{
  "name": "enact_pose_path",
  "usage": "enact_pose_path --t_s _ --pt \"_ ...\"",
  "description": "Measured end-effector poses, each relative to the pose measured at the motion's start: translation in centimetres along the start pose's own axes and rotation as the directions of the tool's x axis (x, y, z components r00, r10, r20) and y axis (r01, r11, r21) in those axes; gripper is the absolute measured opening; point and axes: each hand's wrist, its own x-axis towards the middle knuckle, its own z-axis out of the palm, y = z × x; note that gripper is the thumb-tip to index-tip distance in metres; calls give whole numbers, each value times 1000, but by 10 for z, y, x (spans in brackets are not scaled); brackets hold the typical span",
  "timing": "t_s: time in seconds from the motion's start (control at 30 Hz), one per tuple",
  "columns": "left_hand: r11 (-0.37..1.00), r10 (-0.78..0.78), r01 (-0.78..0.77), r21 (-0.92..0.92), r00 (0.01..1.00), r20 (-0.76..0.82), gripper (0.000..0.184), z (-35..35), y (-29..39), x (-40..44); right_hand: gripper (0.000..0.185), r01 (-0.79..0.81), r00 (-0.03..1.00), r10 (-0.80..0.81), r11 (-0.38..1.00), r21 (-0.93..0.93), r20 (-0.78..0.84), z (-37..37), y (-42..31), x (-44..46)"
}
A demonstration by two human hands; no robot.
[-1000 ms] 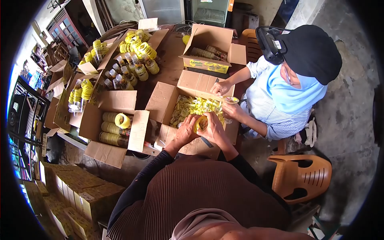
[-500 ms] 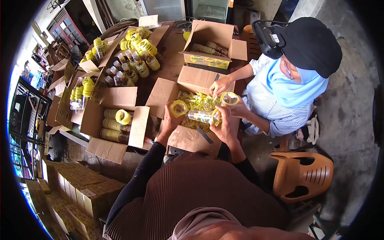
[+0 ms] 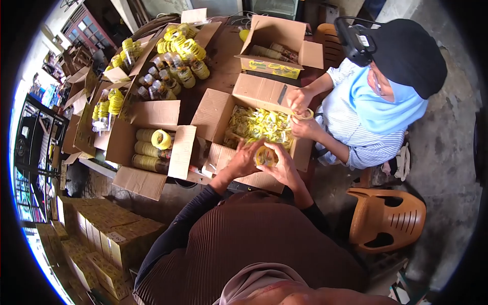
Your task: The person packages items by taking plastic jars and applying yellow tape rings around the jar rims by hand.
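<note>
My right hand (image 3: 282, 165) is wrapped round a clear plastic jar with a yellow rim (image 3: 266, 156), its round end facing up towards me. My left hand (image 3: 245, 159) is against the jar's left side, fingers bent along the rim. Both hands are over the near edge of an open cardboard box (image 3: 259, 90). Small yellow-and-clear packets (image 3: 259, 124) fill that box. Whether the facing end of the jar is a lid or an open mouth, I cannot tell.
Across the box, a co-worker's hands (image 3: 303, 124) hold another yellow-rimmed jar. Jars lie in a left carton (image 3: 181, 157) and a far carton (image 3: 271, 66). Capped jars (image 3: 184, 76) and yellow rings (image 3: 180, 43) crowd the table's back left. An orange chair (image 3: 389, 218) stands right.
My left hand has moved right and my right hand slightly down, bringing them together at one jar. The yellow-rimmed piece in my left hand no longer shows separately. The co-worker's hands have come together.
</note>
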Motion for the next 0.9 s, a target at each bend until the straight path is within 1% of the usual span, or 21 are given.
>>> enact_pose_path --t_s 0.03,0.07,0.1,0.13,0.17,0.2,0.27,0.33,0.37,0.4,0.43,0.47,0.57,0.6,0.63,0.67,0.7,0.73,0.8,0.83,0.9 --pt "997 19 -19 -73 1000 -2 97 5 -3 -2 56 5 1000 -4 998 64 -11 2 -3 1" --pt "988 39 -40 -146 999 -9 94 11 -7 -4 49 -103 994 105 987 121 -9 6 1 -1" --pt "981 131 -149 -126 982 -135 85 8 -1 -1 48 -101 994 105 989 109 -31 6 5 0" --pt "983 120 -137 -123 983 -140 85 2 3 -3 46 -101 993 106 990 94 -56 7 7 1" --pt "979 48 -66 -194 994 -96 84 -2 8 -7 41 18 989 -31 996 -83 -147 8 8 -1" --pt "964 -20 7 -265 999 -46 82 -8 14 -9 41 19 990 -30 997 -79 -140 7 4 -2" --pt "974 -19 2 -228 997 -71 80 -5 14 -12 37 -125 992 125 967 -221 -15 6 0 -7" --pt "976 9 -4 -219 1000 22 78 -3 12 -15 31 -88 996 93 953 -290 1 13 4 -8" --pt "974 16 -10 -224 1000 27 78 -2 11 -17 29 -57 997 74 937 -344 35 16 9 -10" --pt "978 -22 39 -203 996 85 78 -3 12 -18 27 -24 996 56 917 -398 70 16 7 -8" --pt "981 -59 84 -177 988 142 78 -4 11 -18 24 -36 989 88 917 -398 115 14 4 -6" --pt "980 -49 75 -182 988 144 78 -4 8 -18 20 -23 992 69 927 -376 108 11 0 -5" --pt "942 -36 101 -321 979 202 85 -15 8 -20 19 40 985 25 930 -365 170 11 7 -4" --pt "941 -31 98 -324 978 205 85 -18 8 -20 19 83 973 2 930 -359 230 12 8 -3" --pt "918 -42 145 -370 961 273 84 -21 6 -21 20 126 957 -21 929 -349 289 11 9 -2" --pt "891 -49 194 -411 940 339 83 -23 5 -21 20 125 958 -20 928 -351 287 10 9 0" --pt "876 -26 198 -441 930 366 75 -28 6 -20 20 138 947 -29 935 -325 320 9 8 2" --pt "876 -25 196 -440 930 366 75 -33 7 -21 19 152 935 -39 942 -298 353 7 6 6" --pt "883 -31 216 -418 913 406 66 -40 8 -23 19 148 929 -36 948 -280 368 4 0 13" --pt "876 41 107 -471 955 293 59 -35 2 -27 20 141 922 -31 955 -262 385 3 -1 15" --pt "876 24 104 -470 966 259 58 -38 -1 -35 19 144 924 -49 963 -226 379 8 1 19"
